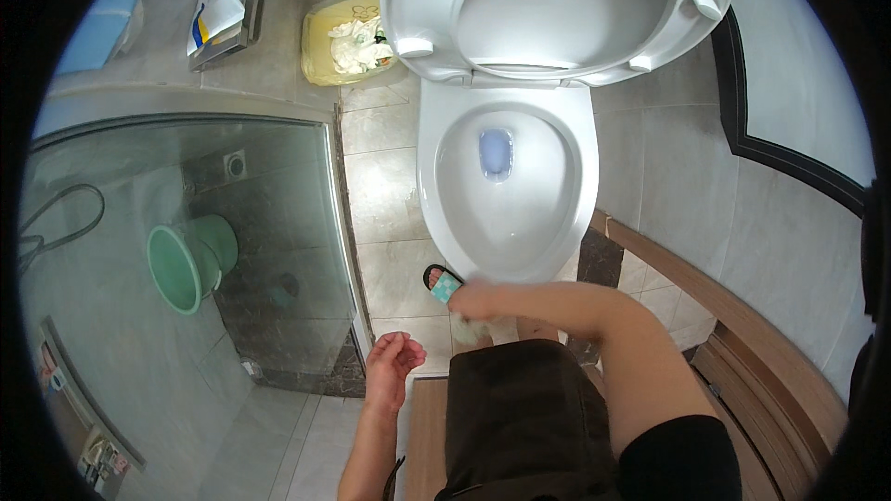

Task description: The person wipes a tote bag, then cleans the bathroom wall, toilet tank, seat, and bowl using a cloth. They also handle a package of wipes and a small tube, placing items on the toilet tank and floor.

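Note:
My left hand (395, 362) is raised beside the glass shower partition, its fingers loosely curled with nothing seen between them. My right arm reaches across in front of the toilet (508, 236); my right hand (472, 300) is blurred near the bowl's front rim, above a slippered foot. A pale, blurred shape shows just below that hand, and I cannot tell whether the hand holds it. The toilet's lid and seat (424, 14) are raised, and bluish water lies at the bottom of the bowl. A checkered slipper (445, 287) is on the floor by the bowl.
A yellow-lined waste bin (317, 49) with crumpled tissue stands left of the toilet. Behind the shower glass (278, 223) is a green bucket (170, 268). A metal wall holder (230, 49) carries a tissue pack. A wooden door frame (696, 292) is at the right.

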`<state>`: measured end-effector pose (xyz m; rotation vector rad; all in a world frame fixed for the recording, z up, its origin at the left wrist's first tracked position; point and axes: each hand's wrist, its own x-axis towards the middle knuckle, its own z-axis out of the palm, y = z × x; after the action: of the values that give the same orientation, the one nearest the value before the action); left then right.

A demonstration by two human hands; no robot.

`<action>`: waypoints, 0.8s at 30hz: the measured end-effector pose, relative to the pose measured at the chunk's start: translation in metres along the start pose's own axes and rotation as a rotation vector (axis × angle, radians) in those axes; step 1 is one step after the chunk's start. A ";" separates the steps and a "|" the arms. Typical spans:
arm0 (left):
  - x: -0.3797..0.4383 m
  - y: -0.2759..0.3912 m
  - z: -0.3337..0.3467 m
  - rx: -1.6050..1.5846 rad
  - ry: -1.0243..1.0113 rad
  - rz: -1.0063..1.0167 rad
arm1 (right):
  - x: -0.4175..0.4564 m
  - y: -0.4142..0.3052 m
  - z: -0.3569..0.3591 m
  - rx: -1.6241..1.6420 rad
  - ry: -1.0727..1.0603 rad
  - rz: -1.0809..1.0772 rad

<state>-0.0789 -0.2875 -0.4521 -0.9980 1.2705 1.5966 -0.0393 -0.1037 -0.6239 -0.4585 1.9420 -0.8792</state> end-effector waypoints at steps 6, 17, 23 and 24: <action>0.006 -0.018 0.004 -0.020 0.035 -0.027 | 0.033 0.011 -0.214 -0.198 0.990 0.043; 0.007 -0.017 0.020 0.009 0.055 -0.028 | 0.049 0.025 -0.139 -0.746 0.553 -0.292; 0.010 -0.016 0.022 0.048 0.060 -0.006 | 0.033 0.065 -0.204 -0.672 0.849 -0.031; 0.013 -0.018 0.023 0.052 0.055 -0.009 | 0.028 0.075 -0.208 -0.657 0.884 -0.001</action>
<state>-0.0685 -0.2612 -0.4658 -1.0198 1.3357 1.5310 -0.2302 0.0111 -0.6299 -0.4806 3.0674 -0.4278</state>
